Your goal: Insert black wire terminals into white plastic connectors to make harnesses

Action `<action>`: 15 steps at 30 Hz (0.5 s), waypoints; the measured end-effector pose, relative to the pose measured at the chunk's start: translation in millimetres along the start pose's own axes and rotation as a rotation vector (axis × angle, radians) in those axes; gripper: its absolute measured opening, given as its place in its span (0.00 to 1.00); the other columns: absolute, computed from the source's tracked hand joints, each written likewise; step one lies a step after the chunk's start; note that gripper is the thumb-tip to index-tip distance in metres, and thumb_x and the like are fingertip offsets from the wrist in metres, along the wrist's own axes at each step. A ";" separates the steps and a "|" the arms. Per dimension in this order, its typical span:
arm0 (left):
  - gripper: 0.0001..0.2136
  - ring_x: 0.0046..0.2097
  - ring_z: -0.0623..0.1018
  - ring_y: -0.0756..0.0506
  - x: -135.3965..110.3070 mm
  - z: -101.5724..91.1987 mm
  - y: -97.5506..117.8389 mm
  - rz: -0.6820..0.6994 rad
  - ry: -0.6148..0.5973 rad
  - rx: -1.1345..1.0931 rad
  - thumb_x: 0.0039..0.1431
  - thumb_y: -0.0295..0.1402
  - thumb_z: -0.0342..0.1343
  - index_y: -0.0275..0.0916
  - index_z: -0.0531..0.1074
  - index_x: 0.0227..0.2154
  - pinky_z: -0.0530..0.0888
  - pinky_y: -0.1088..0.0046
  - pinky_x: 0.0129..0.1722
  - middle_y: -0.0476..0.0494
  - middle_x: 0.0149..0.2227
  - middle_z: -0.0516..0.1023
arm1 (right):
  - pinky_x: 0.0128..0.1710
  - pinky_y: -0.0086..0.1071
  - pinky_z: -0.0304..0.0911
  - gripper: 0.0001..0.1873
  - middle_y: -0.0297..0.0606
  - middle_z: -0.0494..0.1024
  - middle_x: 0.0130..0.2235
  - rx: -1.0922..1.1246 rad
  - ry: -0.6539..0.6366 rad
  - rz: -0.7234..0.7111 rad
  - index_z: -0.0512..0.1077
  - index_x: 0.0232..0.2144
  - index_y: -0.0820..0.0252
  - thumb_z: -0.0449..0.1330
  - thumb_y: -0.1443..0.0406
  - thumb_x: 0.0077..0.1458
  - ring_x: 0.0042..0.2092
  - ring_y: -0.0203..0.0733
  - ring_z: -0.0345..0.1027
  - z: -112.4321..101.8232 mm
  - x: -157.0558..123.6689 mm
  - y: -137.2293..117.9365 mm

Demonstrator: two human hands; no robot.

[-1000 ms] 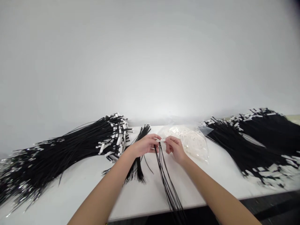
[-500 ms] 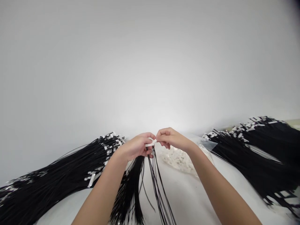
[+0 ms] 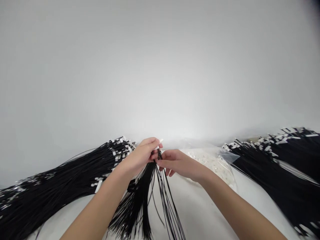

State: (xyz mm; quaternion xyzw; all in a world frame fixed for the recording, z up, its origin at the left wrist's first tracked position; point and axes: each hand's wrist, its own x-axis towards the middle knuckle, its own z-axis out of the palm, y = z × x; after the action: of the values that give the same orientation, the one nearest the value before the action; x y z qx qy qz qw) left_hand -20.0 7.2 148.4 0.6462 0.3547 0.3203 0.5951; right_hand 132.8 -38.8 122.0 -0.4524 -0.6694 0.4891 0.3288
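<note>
Near the middle, my left hand (image 3: 147, 150) is closed around the top of a bunch of thin black wires (image 3: 143, 196). A small white connector (image 3: 161, 140) sticks up at its fingertips. Thumb and fingers of my right hand (image 3: 176, 163) close on a few separate black wires (image 3: 167, 203), just below the connector. These wires hang down over the white surface, beside the thicker bunch. My fingers partly hide where the wires meet the white piece.
A big pile of black wires with white ends (image 3: 75, 176) lies to the left. Another such pile (image 3: 270, 176) spreads on the right. Behind my right hand rests a clear plastic bag (image 3: 227, 166) of small white pieces. A pale wall (image 3: 160, 66) rises behind.
My right hand has come down from the white piece to the wires beneath it. My left hand has turned, and its fingers now cover more of the white piece.
</note>
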 end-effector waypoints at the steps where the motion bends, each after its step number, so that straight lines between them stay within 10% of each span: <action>1: 0.11 0.22 0.58 0.54 -0.6 0.9 0.5 0.004 0.007 -0.008 0.54 0.40 0.47 0.37 0.65 0.28 0.63 0.77 0.24 0.53 0.21 0.55 | 0.29 0.27 0.62 0.13 0.37 0.72 0.34 -0.004 -0.017 -0.006 0.67 0.30 0.59 0.54 0.55 0.51 0.30 0.33 0.65 1.6 -0.5 0.5; 8: 0.10 0.21 0.57 0.55 1.9 0.3 -2.9 0.030 0.009 -0.043 0.54 0.40 0.48 0.38 0.64 0.29 0.63 0.76 0.23 0.53 0.23 0.55 | 0.23 0.26 0.57 0.10 0.33 0.70 0.25 -0.064 0.100 0.028 0.62 0.27 0.60 0.47 0.60 0.54 0.24 0.32 0.64 -0.5 -11.5 -2.7; 15: 0.12 0.20 0.54 0.57 1.9 -4.1 -1.7 -0.013 -0.036 -0.097 0.54 0.42 0.49 0.37 0.65 0.28 0.57 0.79 0.19 0.53 0.23 0.55 | 0.19 0.27 0.40 0.10 0.30 0.62 0.18 -0.781 0.428 -0.089 0.62 0.26 0.56 0.51 0.57 0.54 0.18 0.30 0.47 -15.9 -26.7 -11.6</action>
State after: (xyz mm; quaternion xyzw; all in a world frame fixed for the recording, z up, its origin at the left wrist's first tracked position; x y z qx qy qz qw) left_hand -22.5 11.1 147.1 0.6200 0.3321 0.3217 0.6340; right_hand 153.6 -59.2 138.0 -0.6043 -0.7396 0.0803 0.2852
